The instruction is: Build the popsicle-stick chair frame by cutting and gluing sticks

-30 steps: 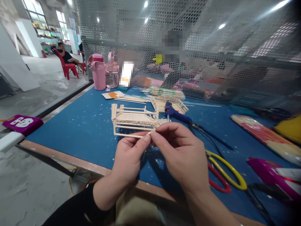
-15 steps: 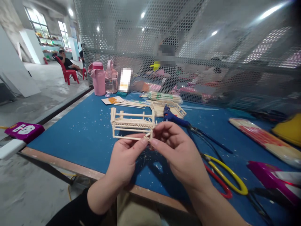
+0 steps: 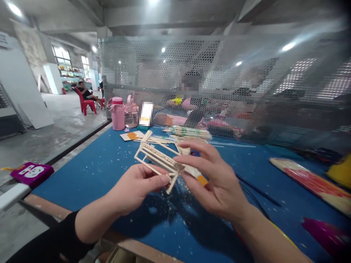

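A small bench-like model made of thin wooden sticks (image 3: 157, 155) is held tilted above the blue table, its right end lower than its left. My left hand (image 3: 142, 184) pinches a lower rail near the right end, between thumb and fingers. My right hand (image 3: 216, 179) is closed about the model's right end, thumb below and fingertips above. Behind my right hand, a second stick piece (image 3: 184, 148) lies partly hidden. A blue glue gun (image 3: 195, 153) is almost wholly covered by the same hand.
Bundled sticks (image 3: 190, 132), a pink thermos (image 3: 117, 115) and a clear pink bottle (image 3: 131, 115) stand or lie at the back, before a perforated metal screen (image 3: 153, 65). A stick packet (image 3: 309, 182) lies right. Purple power strips (image 3: 33, 174) flank the table. People sit beyond.
The model has turned from level to slanting down to the right. My right hand has shifted up onto its end, fingers spread more. The head view has tilted upward.
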A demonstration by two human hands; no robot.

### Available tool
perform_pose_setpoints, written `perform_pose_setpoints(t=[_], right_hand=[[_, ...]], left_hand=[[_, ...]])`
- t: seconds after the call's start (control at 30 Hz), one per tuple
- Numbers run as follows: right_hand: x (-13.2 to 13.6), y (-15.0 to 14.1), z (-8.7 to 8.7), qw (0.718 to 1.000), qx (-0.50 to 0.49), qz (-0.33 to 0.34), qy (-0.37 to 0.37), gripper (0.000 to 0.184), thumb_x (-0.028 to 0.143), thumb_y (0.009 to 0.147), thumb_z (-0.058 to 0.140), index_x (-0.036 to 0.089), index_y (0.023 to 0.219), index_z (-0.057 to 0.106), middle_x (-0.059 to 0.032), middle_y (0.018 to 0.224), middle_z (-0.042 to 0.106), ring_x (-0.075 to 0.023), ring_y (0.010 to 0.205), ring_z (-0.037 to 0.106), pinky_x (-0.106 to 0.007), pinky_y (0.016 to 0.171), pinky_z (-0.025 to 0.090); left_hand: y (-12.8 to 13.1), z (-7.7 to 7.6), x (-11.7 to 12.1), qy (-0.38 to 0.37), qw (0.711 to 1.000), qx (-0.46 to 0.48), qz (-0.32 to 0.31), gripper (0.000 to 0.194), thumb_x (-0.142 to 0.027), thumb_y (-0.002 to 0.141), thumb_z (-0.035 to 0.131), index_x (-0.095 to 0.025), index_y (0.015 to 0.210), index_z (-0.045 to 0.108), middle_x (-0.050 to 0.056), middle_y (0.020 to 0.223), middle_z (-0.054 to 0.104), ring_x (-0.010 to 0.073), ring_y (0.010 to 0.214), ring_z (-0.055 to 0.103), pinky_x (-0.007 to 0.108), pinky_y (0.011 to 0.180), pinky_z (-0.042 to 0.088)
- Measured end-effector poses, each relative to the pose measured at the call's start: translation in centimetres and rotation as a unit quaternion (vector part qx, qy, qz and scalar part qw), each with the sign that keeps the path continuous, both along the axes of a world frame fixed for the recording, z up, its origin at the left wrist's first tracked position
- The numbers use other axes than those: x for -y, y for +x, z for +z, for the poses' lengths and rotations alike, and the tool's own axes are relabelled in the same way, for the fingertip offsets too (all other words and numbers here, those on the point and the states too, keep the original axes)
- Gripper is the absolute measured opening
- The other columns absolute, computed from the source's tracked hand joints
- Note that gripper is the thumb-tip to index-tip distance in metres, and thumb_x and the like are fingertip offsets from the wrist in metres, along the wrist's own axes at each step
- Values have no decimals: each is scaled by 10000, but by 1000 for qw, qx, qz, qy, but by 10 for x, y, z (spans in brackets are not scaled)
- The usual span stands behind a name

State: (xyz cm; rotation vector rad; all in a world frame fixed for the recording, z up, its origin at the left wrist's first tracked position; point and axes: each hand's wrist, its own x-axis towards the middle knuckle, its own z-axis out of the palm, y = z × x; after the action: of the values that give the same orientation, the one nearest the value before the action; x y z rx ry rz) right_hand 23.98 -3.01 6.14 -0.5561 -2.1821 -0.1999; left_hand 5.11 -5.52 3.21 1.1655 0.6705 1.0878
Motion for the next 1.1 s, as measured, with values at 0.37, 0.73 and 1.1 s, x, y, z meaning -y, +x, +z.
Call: perform_pose_setpoints(t=[0.37, 0.73, 1.1], right_hand=[[15, 2, -17, 994, -79, 41, -66, 377, 150, 731, 604, 276, 1086, 608, -93, 1272, 515, -279, 1171, 511, -472, 968, 437], [17, 0, -15, 981, -108, 104, -127, 207, 125, 798, 592, 246, 937, 684, -80, 1041, 644, -201, 990, 618, -375, 859, 500], [17, -7, -20, 995, -75, 54, -31, 293, 133, 756, 611, 243, 1027, 598, -93, 1041, 657, -212, 964, 625, -392, 819, 517]], left_hand=[[-8, 16, 2, 28, 996, -73, -42, 183, -331, 755, 705, -150, 755, 680, 34, 704, 666, 98, 605, 575, 187, 545, 439], [-1, 31, 18, -4, 983, -175, -49, 159, -296, 771, 647, -143, 729, 649, 8, 653, 579, 109, 613, 557, 200, 542, 456], [-5, 47, 25, 30, 972, -232, -39, 225, -253, 769, 569, -156, 569, 536, -23, 544, 510, 76, 494, 428, 195, 504, 369]])
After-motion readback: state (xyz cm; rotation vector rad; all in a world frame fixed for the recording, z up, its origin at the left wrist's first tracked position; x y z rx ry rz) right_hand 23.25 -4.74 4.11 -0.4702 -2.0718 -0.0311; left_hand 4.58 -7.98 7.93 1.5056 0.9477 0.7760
